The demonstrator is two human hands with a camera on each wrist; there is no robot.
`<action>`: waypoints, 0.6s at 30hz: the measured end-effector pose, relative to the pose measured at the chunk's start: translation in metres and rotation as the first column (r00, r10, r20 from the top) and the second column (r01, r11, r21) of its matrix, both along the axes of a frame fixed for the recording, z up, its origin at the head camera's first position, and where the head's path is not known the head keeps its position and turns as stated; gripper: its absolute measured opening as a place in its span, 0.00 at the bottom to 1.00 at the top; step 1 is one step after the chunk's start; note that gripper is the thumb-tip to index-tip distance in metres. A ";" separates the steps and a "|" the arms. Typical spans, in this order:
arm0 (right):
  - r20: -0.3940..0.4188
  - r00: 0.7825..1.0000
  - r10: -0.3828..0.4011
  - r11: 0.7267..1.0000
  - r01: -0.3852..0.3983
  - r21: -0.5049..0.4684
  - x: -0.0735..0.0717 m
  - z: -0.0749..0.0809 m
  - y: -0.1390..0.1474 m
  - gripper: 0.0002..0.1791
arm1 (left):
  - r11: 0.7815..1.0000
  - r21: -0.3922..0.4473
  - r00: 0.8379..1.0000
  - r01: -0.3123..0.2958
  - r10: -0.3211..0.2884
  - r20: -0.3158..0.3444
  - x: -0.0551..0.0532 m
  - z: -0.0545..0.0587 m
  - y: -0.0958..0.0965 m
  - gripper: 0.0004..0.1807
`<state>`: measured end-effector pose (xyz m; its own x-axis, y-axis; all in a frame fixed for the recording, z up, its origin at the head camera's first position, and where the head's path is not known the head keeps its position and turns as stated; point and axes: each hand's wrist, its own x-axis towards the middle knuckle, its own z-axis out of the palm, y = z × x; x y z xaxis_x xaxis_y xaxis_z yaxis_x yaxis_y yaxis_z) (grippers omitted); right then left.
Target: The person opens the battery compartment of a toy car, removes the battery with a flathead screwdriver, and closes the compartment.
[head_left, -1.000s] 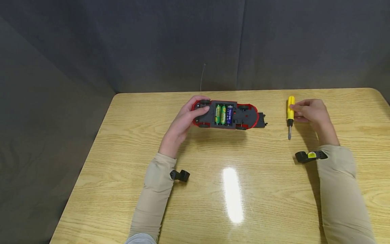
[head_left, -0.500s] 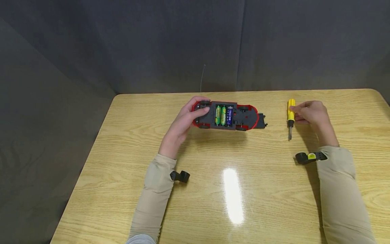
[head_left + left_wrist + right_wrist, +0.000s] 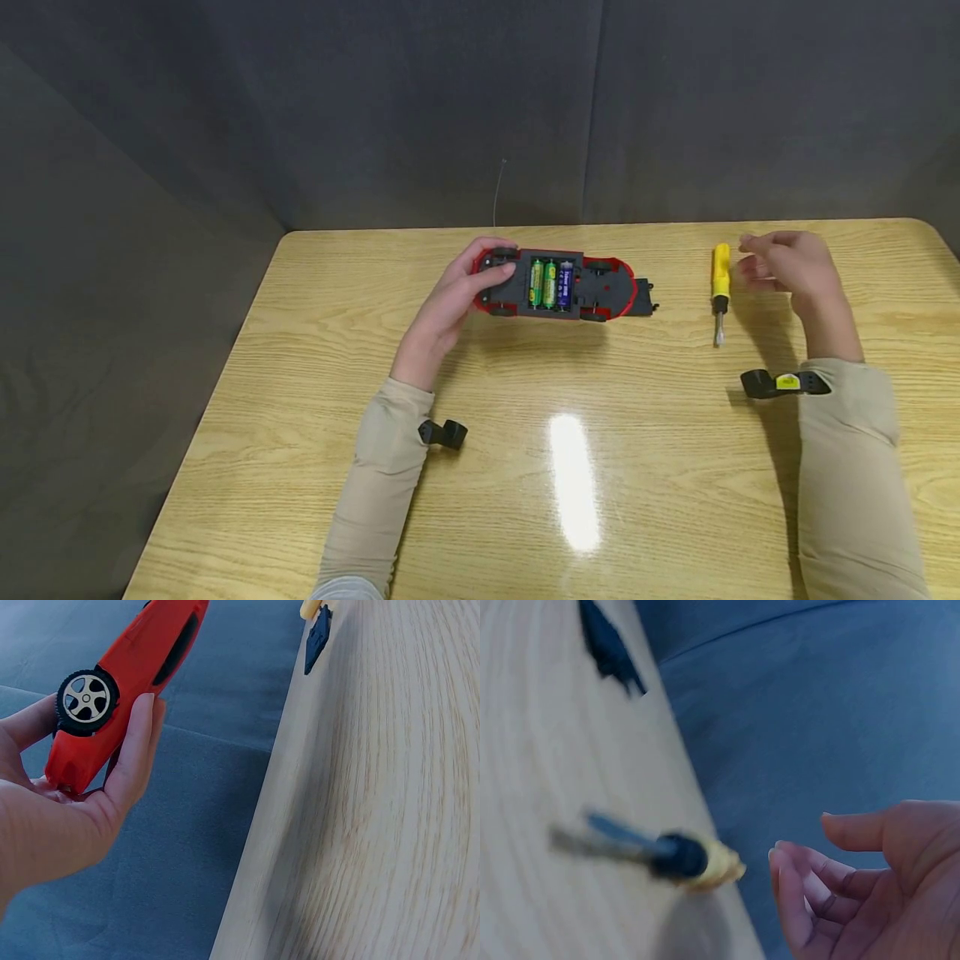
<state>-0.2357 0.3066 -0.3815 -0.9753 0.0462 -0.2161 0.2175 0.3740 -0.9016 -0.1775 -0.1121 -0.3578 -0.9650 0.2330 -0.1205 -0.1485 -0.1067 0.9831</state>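
A red toy car [image 3: 135,667] is held upside down above the table by my left hand [image 3: 446,304], which grips one end with the thumb across the underside. In its open battery bay sit two green batteries [image 3: 550,284] and one purple battery [image 3: 566,285]. To the right on the table lies a yellow-handled screwdriver [image 3: 721,279], its metal tip toward me. My right hand [image 3: 798,267] is just right of the screwdriver, apart from it, with thumb and fingers spread and nothing between them. The right wrist view shows the screwdriver blurred beside the fingers.
A black battery cover [image 3: 642,297] lies beyond the car's right end, between it and the screwdriver. A thin antenna wire [image 3: 498,192] shows above the car. The wooden table [image 3: 510,517] ends at the back before a dark curtain [image 3: 420,108].
My right hand has let go of the screwdriver and moved right, away from it. The screwdriver now lies on the table. My left hand and the car have stayed put.
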 end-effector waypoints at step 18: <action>-0.178 0.984 -0.022 0.994 0.003 -0.107 0.020 0.057 -0.028 0.09 | 1.000 0.005 1.000 0.005 -0.005 0.009 -0.002 -0.005 0.002 0.20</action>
<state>-0.2159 0.2783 -0.3249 -0.9981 0.0452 -0.0425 0.0533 0.2731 -0.9605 -0.1792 -0.1101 -0.3624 -0.9627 0.2383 -0.1280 -0.1579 -0.1106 0.9812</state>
